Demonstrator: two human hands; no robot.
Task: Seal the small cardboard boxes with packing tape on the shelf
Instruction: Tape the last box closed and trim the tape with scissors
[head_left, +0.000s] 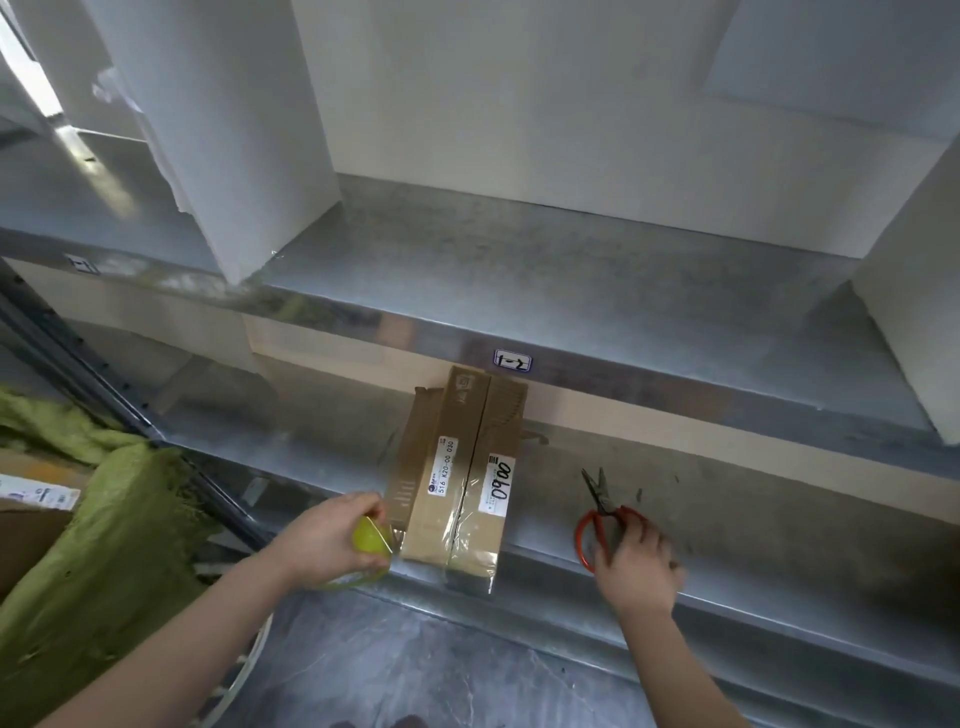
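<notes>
The cardboard box (457, 478) lies at mid-frame on the lower shelf (727, 499), long axis running away from me, brown, labelled, clear tape glinting along its seam. My left hand (332, 540) grips the yellow-green tape roll (370, 540) against the box's near corner; my right hand (636, 564), fingers curled, rests on the red scissors (602, 519).

A tall white roll (228, 130) stands upright on the upper metal shelf (571, 280), near its left front edge. Large white blocks (519, 93) line the back of that shelf, and another white block (914, 312) stands at the far right. A small label (513, 360) is stuck on the shelf's front lip. Green fabric (104, 545) is draped at lower left, beside a dark slanted metal upright (130, 410).
</notes>
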